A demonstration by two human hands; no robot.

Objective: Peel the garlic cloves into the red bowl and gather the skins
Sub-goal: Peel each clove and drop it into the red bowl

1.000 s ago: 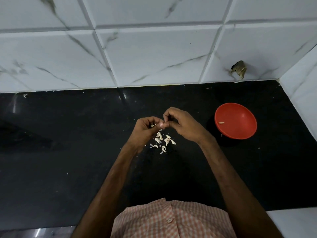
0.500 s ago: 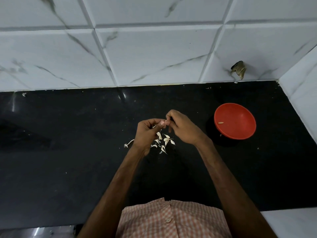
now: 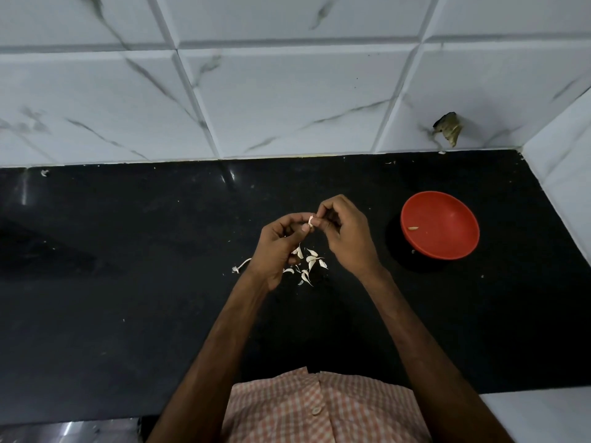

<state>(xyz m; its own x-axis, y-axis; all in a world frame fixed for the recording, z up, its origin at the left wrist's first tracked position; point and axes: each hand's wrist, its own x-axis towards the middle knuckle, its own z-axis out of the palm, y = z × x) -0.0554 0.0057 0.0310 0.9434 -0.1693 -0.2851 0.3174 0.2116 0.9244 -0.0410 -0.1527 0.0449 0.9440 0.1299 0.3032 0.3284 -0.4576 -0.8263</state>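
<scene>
My left hand (image 3: 278, 247) pinches a small garlic clove (image 3: 310, 221) between thumb and fingertips above the black counter. My right hand (image 3: 347, 233) meets it from the right, its fingertips pinching at the clove's pale skin. Several garlic cloves and skin pieces (image 3: 308, 262) lie scattered on the counter just below my hands. A thin stem scrap (image 3: 242, 266) lies to their left. The red bowl (image 3: 454, 238) stands to the right of my hands, with one peeled clove (image 3: 413, 228) inside near its left wall.
The black counter (image 3: 128, 282) ends at a white marble-tiled wall (image 3: 287, 91) behind and a white side wall (image 3: 566, 161) on the right. A broken hole (image 3: 448, 128) marks the back wall above the bowl.
Both hands stay together on the clove; a pale strip of skin now shows between the fingertips. The stem scrap left of my left hand came into view half a second ago.
</scene>
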